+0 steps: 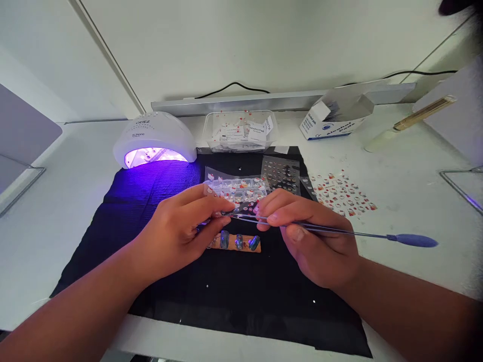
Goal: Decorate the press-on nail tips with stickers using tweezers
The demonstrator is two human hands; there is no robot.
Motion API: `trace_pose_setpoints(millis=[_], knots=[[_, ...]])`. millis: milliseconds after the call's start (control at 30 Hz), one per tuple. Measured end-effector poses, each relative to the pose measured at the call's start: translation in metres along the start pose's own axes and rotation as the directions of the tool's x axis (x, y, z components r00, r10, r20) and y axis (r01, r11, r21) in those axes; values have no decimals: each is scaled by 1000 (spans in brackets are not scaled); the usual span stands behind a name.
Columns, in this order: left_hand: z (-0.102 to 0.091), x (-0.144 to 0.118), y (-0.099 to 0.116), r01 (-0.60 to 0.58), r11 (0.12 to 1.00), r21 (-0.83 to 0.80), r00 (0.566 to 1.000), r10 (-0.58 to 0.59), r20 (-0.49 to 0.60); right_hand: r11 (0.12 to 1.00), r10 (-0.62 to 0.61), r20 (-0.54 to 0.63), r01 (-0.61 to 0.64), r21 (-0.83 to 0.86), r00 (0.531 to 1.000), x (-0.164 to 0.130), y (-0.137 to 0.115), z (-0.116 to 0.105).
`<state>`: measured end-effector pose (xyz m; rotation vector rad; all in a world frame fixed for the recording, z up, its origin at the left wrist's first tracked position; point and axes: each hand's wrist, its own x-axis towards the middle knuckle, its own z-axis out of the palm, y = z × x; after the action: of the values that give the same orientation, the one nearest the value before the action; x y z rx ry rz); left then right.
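While the left hand (pixel 177 234) curls over the middle of the black mat (pixel 113 221), its fingers (pixel 211 203) are pinched nearly closed on the near edge of a clear sticker sheet (pixel 237 188) printed with small red-and-white cartoon figures. That sheet lies on the mat just beyond both hands. The right hand (pixel 317 241) has its fingers (pixel 279 213) closed around a thin metal tool (pixel 339 231) with a purple handle end (pixel 413 241); the tool runs leftward, and its tip meets the sheet's near edge right by the left fingertips. Whether the tip is touching a sticker cannot be told.

Just below the hands, a narrow wooden strip (pixel 236 243) lies flat on the mat, carrying a row of blue-green false nails (pixel 225 239); the left hand partly covers its left end.

Behind the left hand, a white nail lamp (pixel 154 138) sits at the mat's far corner, glowing violet onto the cloth. Beside it stands a clear plastic box (pixel 241 130) of small packets. A second, darker sticker sheet (pixel 281 173) lies to the right of the held one, and a third sheet with red and white designs (pixel 341 193) rests on the bare white table (pixel 407 201). Farther back is an opened white-and-blue carton (pixel 332 118), with a gold-tipped stick (pixel 411 120) to its right.
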<state>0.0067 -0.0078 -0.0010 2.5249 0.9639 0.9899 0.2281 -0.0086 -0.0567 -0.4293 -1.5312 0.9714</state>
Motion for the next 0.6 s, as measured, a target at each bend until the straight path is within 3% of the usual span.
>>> trace_pose_setpoints(millis=[600], knots=[[1,-1,0,56,998,-22,998,-56,-1,1000,7,-17,-7,29,1000,-2,-1,0]])
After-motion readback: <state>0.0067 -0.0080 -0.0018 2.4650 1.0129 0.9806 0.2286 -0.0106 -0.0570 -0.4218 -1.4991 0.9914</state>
